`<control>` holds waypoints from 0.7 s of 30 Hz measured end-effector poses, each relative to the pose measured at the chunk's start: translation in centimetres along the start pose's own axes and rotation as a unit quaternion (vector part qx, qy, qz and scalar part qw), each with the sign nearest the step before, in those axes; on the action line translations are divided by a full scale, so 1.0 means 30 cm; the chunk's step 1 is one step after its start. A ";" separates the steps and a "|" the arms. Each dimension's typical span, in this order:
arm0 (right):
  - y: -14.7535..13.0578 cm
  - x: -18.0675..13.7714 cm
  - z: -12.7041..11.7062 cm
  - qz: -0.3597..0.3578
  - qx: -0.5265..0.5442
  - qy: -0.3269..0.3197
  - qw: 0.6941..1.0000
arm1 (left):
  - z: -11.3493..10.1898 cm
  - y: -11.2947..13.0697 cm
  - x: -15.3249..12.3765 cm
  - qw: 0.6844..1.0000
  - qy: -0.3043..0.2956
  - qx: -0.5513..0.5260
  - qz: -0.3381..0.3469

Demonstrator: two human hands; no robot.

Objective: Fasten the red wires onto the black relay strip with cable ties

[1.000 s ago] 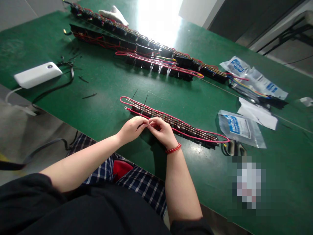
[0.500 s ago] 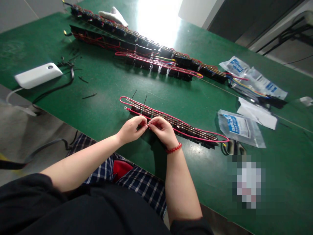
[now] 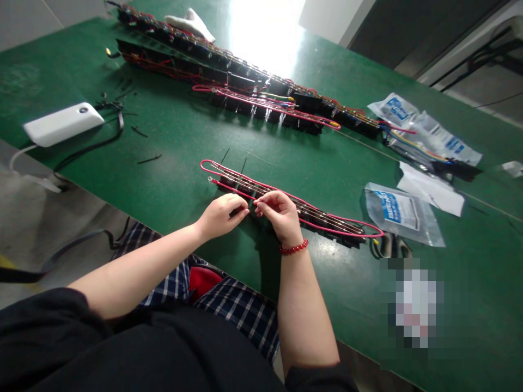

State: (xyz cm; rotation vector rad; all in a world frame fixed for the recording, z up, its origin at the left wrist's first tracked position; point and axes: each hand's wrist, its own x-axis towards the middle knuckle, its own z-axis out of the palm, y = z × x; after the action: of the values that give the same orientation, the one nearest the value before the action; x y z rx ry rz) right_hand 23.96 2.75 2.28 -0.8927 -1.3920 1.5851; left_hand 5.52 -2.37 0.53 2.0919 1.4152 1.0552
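Note:
In front of me a black slotted strip carries several thin wires, with a looped red cable along it. A metal ring terminal ends the cable at the left. Two thin black ties stick up near that end. At the strip's near edge, my left hand is closed with thumb and forefinger together. Just to its right, my right hand, wearing a red bead bracelet, pinches over the strip. What either set of fingertips holds is too small to make out.
Longer wired black strips lie across the back of the green table. A white device and black scraps are at left. Plastic bags, white paper and scissors lie at right, beside a blurred patch.
My right hand has moved slightly right and up, opening a small gap between the fingertips of both hands. My left hand has barely moved. The strip stays in place.

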 end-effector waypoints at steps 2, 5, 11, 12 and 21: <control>0.002 0.001 -0.002 -0.001 0.002 0.001 1.000 | 0.000 0.000 0.001 1.000 -0.001 0.001 -0.003; 0.003 0.001 -0.004 -0.003 -0.003 0.006 1.000 | 0.001 -0.001 0.001 1.000 -0.004 0.000 -0.003; 0.000 0.000 -0.001 -0.010 -0.018 0.017 1.000 | 0.000 -0.003 0.003 1.000 -0.001 -0.002 -0.007; -0.001 0.000 -0.001 -0.012 -0.020 0.018 1.000 | 0.000 -0.003 0.003 1.000 0.001 -0.004 -0.007; -0.006 0.000 -0.006 0.002 -0.005 -0.006 1.000 | 0.001 -0.006 0.002 1.000 0.007 -0.003 -0.019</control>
State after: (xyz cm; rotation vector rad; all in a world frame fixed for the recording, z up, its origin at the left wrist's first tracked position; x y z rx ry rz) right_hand 24.14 2.83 2.42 -0.8940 -1.4081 1.5890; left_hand 5.43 -2.24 0.41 2.0481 1.4507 1.0598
